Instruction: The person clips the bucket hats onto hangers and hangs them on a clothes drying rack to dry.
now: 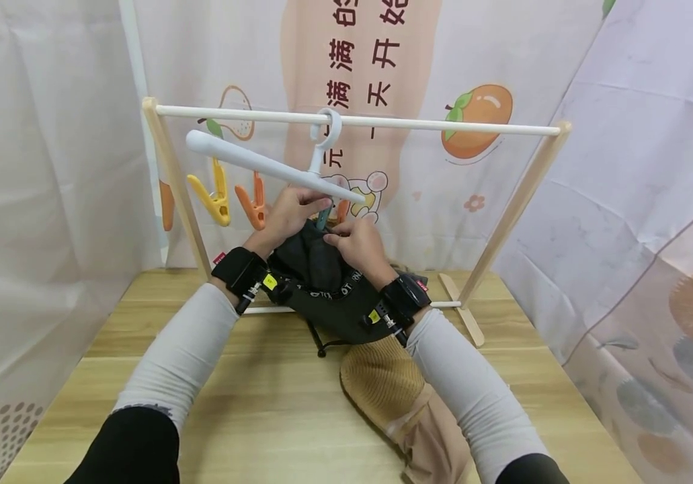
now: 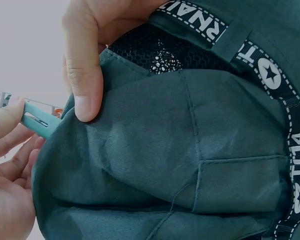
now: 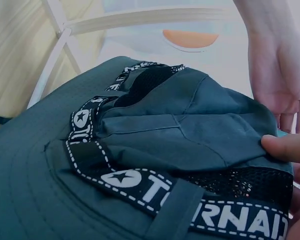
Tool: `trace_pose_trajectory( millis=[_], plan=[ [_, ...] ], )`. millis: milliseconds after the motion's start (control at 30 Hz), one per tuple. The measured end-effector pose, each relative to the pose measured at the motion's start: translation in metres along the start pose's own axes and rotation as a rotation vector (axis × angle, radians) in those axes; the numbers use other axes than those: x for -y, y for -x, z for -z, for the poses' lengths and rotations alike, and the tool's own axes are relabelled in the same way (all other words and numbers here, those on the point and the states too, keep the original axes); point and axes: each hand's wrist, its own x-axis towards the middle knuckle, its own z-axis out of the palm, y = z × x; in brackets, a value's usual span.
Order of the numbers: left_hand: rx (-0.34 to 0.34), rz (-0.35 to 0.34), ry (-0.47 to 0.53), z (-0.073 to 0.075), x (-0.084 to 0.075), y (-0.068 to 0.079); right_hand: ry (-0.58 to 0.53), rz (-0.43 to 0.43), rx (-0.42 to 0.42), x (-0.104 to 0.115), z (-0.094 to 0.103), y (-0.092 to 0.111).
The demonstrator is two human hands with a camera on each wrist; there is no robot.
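A dark green bucket-like hat (image 1: 340, 319) with a lettered black band hangs below a white hanger (image 1: 249, 157), its inside facing me. My left hand (image 1: 288, 216) pinches a teal clothespin (image 2: 40, 121) at the crown's edge. With thumb and fingers, my right hand (image 1: 363, 250) grips the crown fabric beside it; the thumb presses near a mesh panel (image 3: 235, 181) in the right wrist view. Cloth and fingers hide the clothespin's jaws, so their bite on the hat cannot be seen.
The hanger hooks over the white rod (image 1: 443, 125) of a wooden-legged rack (image 1: 515, 202). Yellow (image 1: 216, 195) and orange (image 1: 253, 202) clothespins hang at left; another orange clothespin (image 1: 343, 210) is behind the hanger's right end. A tan corduroy hat (image 1: 382, 376) lies on the wooden table (image 1: 261, 417).
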Motion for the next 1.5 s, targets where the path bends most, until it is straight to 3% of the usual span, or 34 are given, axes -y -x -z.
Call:
trace_pose_trajectory(
  millis=[400,633,767,1067,1367,1500],
  plan=[
    [-0.027,0.045,0.084,-0.004,0.007,0.005,0.022,0.069,-0.076,-0.010,-0.006,0.004],
    [-0.049,0.000,0.179,-0.007,0.007,0.007,0.071,0.160,-0.152,-0.015,-0.006,0.008],
    [-0.049,0.024,0.188,-0.005,0.008,0.011,0.106,0.177,-0.181,-0.020,-0.003,0.012],
    [-0.066,0.055,0.159,0.001,0.028,0.030,0.210,0.174,-0.139,-0.036,0.001,0.025],
    [-0.089,0.156,-0.036,0.004,0.047,0.059,0.479,0.201,-0.270,-0.051,0.000,0.042],
    [-0.155,0.116,-0.150,0.001,0.051,0.063,0.518,0.218,-0.306,-0.053,0.002,0.043]
  ],
)
